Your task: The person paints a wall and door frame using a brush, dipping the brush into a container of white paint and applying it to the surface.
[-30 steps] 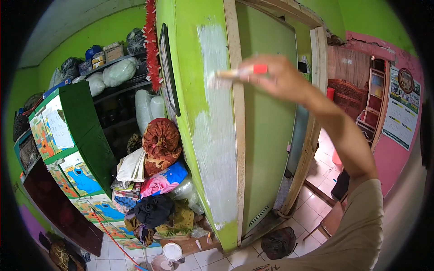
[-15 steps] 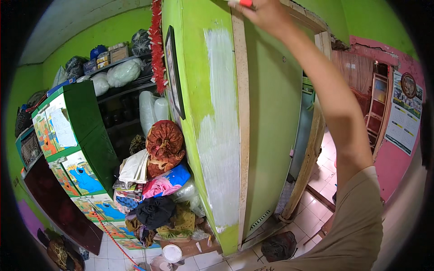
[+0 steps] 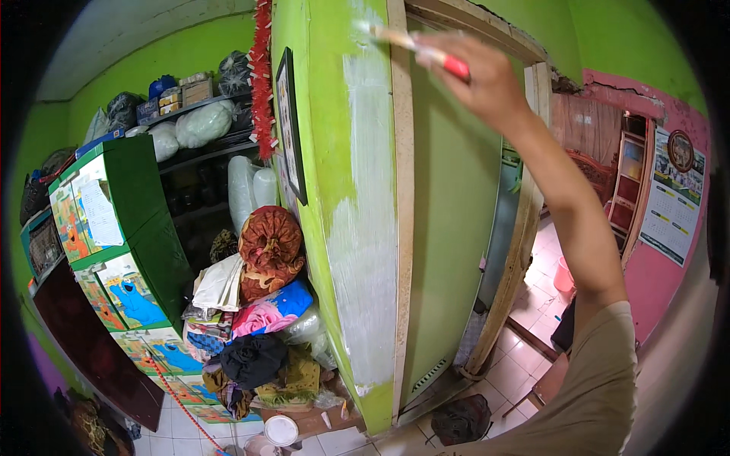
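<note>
My right hand (image 3: 487, 80) is raised high at the upper middle, its fingers wrapped round the handle of a paintbrush (image 3: 426, 52) with a red end. The brush points left, and its bristles, blurred, are at the green wall (image 3: 323, 137) beside the wooden door frame (image 3: 404, 190). Below the brush a long band of whitish paint (image 3: 369, 266) runs down the wall, with a fresh pale streak above it at the bristles. My left hand is not in view.
Left of the wall stand a pile of clothes and bundles (image 3: 258, 357), a green drawer cabinet (image 3: 144, 228) and loaded shelves. A white paint pail (image 3: 281, 431) and a dark bag (image 3: 461, 418) are on the floor. A framed picture (image 3: 291, 125) hangs nearby.
My right hand has come down from the top edge, bringing the whole brush into view. A new whitish streak shows on the upper wall. The view has shifted slightly.
</note>
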Demonstrator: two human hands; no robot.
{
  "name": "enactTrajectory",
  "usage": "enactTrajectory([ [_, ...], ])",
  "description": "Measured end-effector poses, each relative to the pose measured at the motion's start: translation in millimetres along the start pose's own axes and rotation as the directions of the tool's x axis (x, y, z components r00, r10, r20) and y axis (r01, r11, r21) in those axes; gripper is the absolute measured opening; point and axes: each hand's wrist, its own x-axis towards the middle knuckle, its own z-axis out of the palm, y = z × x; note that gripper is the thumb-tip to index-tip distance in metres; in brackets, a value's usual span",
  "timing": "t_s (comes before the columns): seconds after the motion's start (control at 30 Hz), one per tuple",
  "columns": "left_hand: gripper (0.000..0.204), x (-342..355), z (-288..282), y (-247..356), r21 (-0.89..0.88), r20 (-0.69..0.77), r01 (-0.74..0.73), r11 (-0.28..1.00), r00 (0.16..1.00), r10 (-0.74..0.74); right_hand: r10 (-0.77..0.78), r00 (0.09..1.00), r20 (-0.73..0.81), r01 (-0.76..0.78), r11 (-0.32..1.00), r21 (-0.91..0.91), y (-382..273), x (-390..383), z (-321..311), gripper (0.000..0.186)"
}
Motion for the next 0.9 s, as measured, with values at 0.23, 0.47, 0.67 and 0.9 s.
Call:
enactTrajectory([
  [0.23,0.032,12.1,25.4,5.7,-0.397,0.455,-0.022,0.918,0.863,0.218,-0.085,0.988,-0.128,0.06,0.98,-0.192,49.5,67.7,24.4,0.029],
  [0.47,0.035,20.4,30.9,-1.7,-0.168,0.209,-0.17,0.971,0.956,0.204,0.111,0.994,0.01,-0.108,0.98,-0.168,27.8,36.5,49.2,0.03],
  [0.67,0.047,31.2,33.8,-7.1,-0.24,0.023,0.11,0.964,0.994,-0.108,0.029,0.995,0.096,-0.02,0.996,-0.091,-28.3,-21.8,36.1,0.037],
  [0.9,0.045,27.2,37.2,6.5,-0.177,0.029,0.045,0.983,0.999,-0.04,0.035,0.991,0.131,-0.038,0.999,0.024,-2.4,16.4,-5.6,0.026],
])
